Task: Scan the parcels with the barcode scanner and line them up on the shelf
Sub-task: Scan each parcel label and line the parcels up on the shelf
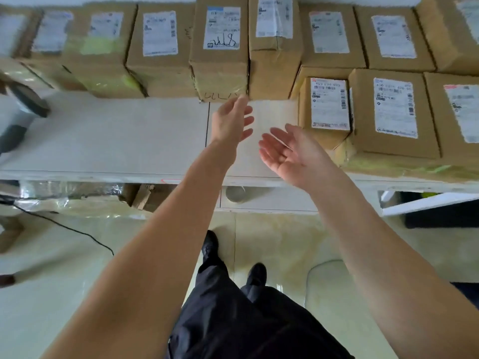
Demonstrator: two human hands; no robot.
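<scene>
Cardboard parcels with white shipping labels stand in a row along the back of the white shelf; one with a handwritten label is in the middle, a taller one beside it. A second row at the front right includes a small parcel and a larger one. My left hand is open, fingertips near the front edge of the handwritten parcel. My right hand is open, palm up, just left of the small parcel. The barcode scanner lies at the shelf's left edge.
Below the shelf are wrapped packages and a roll of tape. A black cable runs across the pale tiled floor. My dark trousers and shoes are beneath me. A black bin sits at lower right.
</scene>
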